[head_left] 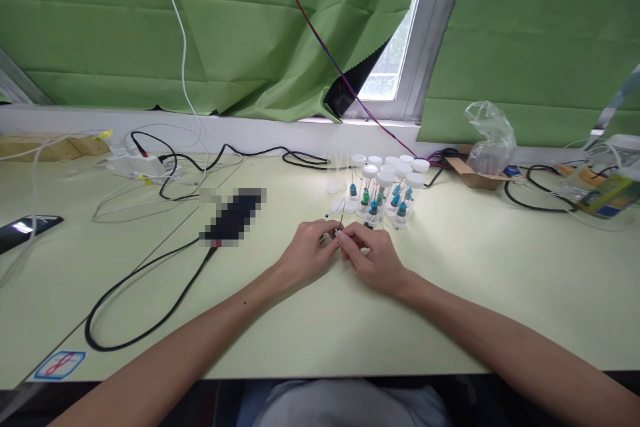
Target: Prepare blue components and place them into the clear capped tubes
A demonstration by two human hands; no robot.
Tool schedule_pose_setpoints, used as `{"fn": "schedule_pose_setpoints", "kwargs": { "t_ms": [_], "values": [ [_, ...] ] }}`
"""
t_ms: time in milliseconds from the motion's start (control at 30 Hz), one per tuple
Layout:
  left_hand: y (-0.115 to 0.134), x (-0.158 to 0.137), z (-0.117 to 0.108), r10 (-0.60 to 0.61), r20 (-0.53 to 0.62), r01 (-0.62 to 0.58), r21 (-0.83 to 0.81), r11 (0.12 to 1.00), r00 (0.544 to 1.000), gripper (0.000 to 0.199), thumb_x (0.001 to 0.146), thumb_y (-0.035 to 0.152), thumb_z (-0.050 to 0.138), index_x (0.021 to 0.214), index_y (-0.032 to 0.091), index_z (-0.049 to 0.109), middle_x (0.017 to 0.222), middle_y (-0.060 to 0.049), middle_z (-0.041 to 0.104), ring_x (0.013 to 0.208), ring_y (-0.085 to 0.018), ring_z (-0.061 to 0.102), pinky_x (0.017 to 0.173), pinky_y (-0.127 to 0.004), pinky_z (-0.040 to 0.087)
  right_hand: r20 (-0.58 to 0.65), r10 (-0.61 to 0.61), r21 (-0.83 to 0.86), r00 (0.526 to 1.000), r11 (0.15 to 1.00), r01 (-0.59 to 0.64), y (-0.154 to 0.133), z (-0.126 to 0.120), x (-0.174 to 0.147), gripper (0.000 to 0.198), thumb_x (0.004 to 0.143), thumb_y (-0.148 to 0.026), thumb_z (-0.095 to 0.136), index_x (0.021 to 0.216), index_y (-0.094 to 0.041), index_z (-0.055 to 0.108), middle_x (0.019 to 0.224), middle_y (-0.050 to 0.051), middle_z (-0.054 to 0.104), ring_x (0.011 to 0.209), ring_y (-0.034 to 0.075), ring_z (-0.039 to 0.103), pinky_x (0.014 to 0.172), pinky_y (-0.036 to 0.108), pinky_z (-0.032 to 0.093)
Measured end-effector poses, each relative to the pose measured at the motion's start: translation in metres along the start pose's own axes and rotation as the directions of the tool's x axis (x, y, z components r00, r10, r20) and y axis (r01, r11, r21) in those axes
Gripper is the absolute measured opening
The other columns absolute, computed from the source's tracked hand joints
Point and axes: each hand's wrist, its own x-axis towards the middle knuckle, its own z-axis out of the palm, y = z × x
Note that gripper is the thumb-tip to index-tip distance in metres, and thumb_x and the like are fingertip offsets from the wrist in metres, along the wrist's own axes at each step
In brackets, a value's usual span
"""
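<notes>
My left hand (311, 248) and my right hand (374, 255) meet over the middle of the table, fingertips pinched together. Between them is a small dark-blue piece (337, 233) with a thin wire (343, 213) rising from it; its kind is too small to make out. Just beyond my right hand stand several clear tubes with white caps (385, 177), holding blue and green pieces with wires. An open clear tube (337, 170) stands at the group's left. A tiny blue bead-like piece (327, 215) lies on the table near my left fingers.
On the left, a blurred-out dark device (233, 217) has a black cable (150, 340) looping toward the front. A white power strip (143, 163) sits behind it. At the back right are a cardboard box (475, 173) with a plastic bag (490, 140) and a yellow-green container (613, 193).
</notes>
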Motion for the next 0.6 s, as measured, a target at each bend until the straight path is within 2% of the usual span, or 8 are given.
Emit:
{"fn": "schedule_pose_setpoints", "kwargs": {
  "t_ms": [333, 600],
  "values": [
    [0.0007, -0.0002, 0.0009, 0.006, -0.013, -0.006, 0.005, 1.0, 1.0, 0.02, 0.086, 0.02, 0.048, 0.076, 0.017, 0.065, 0.07, 0.001, 0.065, 0.063, -0.012, 0.05, 0.06, -0.024, 0.037, -0.05, -0.098, -0.105, 0.994, 0.99, 0.092, -0.0018, -0.0002, 0.0007, 0.023, 0.095, -0.029, 0.047, 0.077, -0.02, 0.057, 0.059, -0.001, 0.053, 0.052, 0.011, 0.046, 0.052, 0.025, 0.036],
    [-0.0004, -0.0009, 0.0011, 0.002, -0.005, -0.002, 0.008, 1.0, 1.0, 0.022, 0.09, 0.024, 0.048, 0.08, 0.018, 0.067, 0.073, 0.0, 0.066, 0.065, -0.012, 0.052, 0.062, -0.024, 0.038, -0.035, -0.054, -0.044, 0.998, 0.998, 0.053, -0.0002, -0.0002, 0.0005, 0.021, 0.096, -0.028, 0.046, 0.077, -0.021, 0.053, 0.058, -0.002, 0.054, 0.049, 0.01, 0.047, 0.05, 0.025, 0.036]
  ]
}}
